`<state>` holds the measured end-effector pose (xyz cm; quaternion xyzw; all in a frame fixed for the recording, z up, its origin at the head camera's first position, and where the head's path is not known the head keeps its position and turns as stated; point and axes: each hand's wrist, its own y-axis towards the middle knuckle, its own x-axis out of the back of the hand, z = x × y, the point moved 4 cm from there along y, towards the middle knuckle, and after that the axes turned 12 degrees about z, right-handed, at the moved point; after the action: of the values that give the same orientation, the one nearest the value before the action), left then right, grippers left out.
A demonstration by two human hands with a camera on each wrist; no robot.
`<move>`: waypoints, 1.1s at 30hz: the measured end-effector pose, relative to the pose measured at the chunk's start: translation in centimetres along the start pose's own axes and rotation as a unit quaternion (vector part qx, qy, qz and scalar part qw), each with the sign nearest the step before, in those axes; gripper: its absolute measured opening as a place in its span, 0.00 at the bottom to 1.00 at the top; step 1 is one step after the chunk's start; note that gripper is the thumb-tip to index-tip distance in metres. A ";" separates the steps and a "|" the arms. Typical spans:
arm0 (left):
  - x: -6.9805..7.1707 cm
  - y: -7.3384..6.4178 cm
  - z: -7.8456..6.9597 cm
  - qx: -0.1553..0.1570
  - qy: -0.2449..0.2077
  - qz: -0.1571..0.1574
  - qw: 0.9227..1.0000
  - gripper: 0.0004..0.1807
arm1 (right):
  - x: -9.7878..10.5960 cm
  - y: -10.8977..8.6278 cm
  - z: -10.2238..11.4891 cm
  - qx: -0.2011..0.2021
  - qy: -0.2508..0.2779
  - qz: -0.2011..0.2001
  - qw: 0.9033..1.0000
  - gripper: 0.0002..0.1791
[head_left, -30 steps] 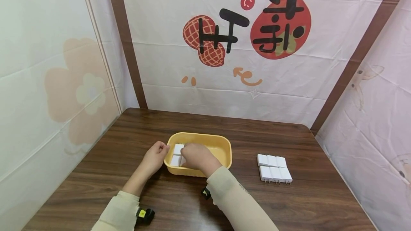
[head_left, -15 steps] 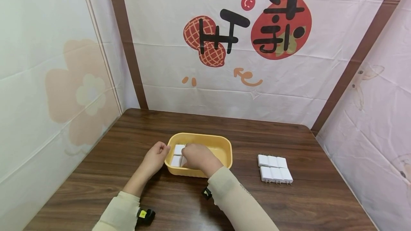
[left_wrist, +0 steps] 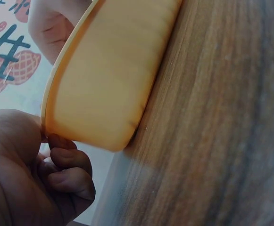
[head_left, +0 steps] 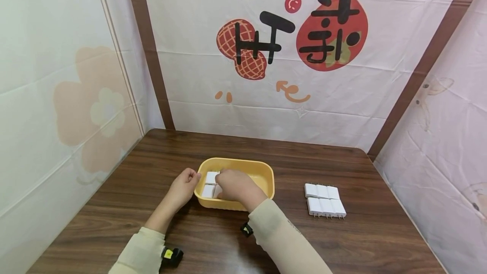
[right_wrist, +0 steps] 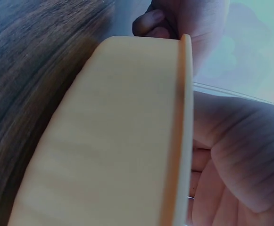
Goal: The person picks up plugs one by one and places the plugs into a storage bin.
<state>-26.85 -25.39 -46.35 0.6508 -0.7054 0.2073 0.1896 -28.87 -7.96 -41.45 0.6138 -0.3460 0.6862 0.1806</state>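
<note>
A yellow plastic tub stands on the table, and my left hand pinches its left rim between thumb and curled fingers. In the left wrist view the left fingers fold under that rim. My right hand reaches down inside the tub with fingers bent. It pinches a white charger plug, mostly covered by the hand. Two more white charger plugs, one behind and one in front, lie at the tub's left end. The tub wall hides the right fingertips in the right wrist view.
To the right of the tub, several white charger plugs lie in two rows with metal prongs pointing outward. The dark wooden table is bounded by printed cloth walls at the back and both sides.
My right hand has shifted very slightly to the right inside the tub, showing a little more of the charger plug under it. My left hand stays on the rim.
</note>
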 end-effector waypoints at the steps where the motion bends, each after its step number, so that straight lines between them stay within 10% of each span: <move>1: 0.0 0.0 0.0 0.001 -0.001 -0.001 1.000 0.13 | 0.1 -0.1 0.0 0.001 -0.003 -0.002 1.000 0.15; 33: 0.0 0.4 0.2 0.011 -0.003 0.000 1.000 0.14 | 0.7 -5.4 -3.0 0.003 -0.033 -0.035 0.999 0.18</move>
<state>-27.24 -25.46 -46.59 0.6537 -0.7035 0.2132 0.1798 -27.50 -2.21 -39.40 0.6482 -0.3277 0.6602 0.1914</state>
